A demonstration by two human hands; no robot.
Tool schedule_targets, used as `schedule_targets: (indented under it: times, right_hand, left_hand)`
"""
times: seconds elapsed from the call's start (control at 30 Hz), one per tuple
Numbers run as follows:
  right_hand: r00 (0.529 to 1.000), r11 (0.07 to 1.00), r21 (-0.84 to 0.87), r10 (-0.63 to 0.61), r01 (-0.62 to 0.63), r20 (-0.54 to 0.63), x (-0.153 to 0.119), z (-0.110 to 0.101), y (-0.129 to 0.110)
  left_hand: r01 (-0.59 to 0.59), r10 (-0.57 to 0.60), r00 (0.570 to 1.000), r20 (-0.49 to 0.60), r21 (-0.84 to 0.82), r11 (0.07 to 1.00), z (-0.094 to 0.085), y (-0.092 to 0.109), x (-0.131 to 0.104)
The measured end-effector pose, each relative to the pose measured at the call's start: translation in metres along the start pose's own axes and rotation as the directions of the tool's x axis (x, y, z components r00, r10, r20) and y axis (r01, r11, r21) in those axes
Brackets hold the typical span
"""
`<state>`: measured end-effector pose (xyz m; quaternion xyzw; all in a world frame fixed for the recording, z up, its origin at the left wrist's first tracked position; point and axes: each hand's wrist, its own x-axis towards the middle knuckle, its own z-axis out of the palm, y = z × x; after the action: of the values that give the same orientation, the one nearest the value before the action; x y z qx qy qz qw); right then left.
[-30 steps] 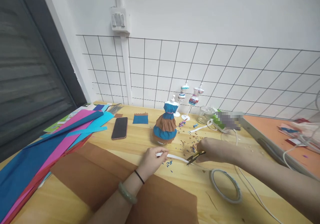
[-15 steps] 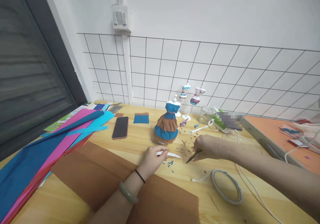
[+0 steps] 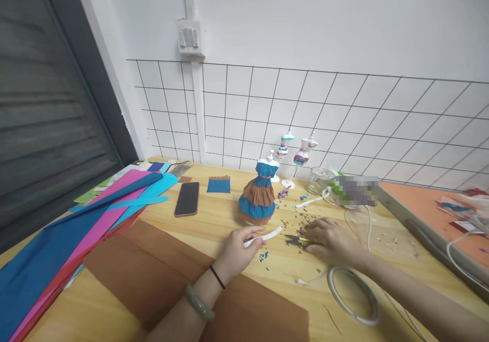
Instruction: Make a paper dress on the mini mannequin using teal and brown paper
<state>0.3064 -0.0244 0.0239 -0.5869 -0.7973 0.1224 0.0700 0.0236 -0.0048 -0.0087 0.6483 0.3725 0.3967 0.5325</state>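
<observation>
My left hand (image 3: pixel 244 243) is closed in a pinch on a narrow white strip (image 3: pixel 272 233), which looks like double-sided tape and points up to the right. Just behind it stands a mini dress form (image 3: pixel 260 192) in a tiered blue and brown paper dress. On the table, small scissors (image 3: pixel 295 240) with dark blades and a bit of yellow handle point left. My right hand (image 3: pixel 328 237) rests over their handle end, its fingers stretched out and loose. In front of that hand lies a tape roll (image 3: pixel 353 295) with a loose white end.
Brown paper (image 3: pixel 160 271) covers the front, beside coloured paper sheets (image 3: pixel 76 225) at left. A phone (image 3: pixel 187 199) and a blue swatch (image 3: pixel 219 184) lie behind. Two more dress forms (image 3: pixel 301 156), a glass jar (image 3: pixel 320 180) and a white cable (image 3: pixel 369 230) stand or lie at right. Paper scraps (image 3: pixel 263 256) are scattered about.
My right hand has lowered the scissors to the table and loosened its fingers. The white strip in my left hand now tilts upward. The view has shifted slightly.
</observation>
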Motion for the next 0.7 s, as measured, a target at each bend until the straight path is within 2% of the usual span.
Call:
schedule_targets:
  times: [0.1,0.23,0.3,0.43,0.6,0.7]
  right_hand:
    - [0.995,0.992,0.104,-0.058,0.066,-0.081,-0.003,0.005,-0.028]
    - [0.990,0.956,0.260,-0.126,0.139,-0.068,-0.003,0.010,-0.074]
    - [0.991,0.950,0.284,-0.111,0.126,-0.070,0.000,0.013,-0.089]
    - [0.996,0.952,0.295,-0.075,0.087,-0.053,0.005,0.019,-0.101]
    - [0.996,0.960,0.266,-0.091,0.086,0.006,0.006,0.038,-0.115]
    - [0.994,0.974,0.207,-0.101,0.092,0.033,0.005,0.049,-0.127]
  left_hand:
    - [-0.042,0.039,0.997,0.067,0.038,0.998,0.002,0.005,-0.005]
    - [-0.186,0.153,0.972,0.178,0.187,0.965,0.004,0.009,-0.010]
    - [-0.225,0.184,0.967,0.177,0.250,0.942,0.002,0.010,-0.010]
    - [-0.201,0.181,0.980,0.088,0.377,0.904,-0.011,0.013,-0.004]
    - [-0.203,0.156,0.979,0.134,0.505,0.839,-0.037,0.008,0.005]
    - [-0.205,0.155,0.979,0.135,0.559,0.804,-0.044,0.003,0.008]
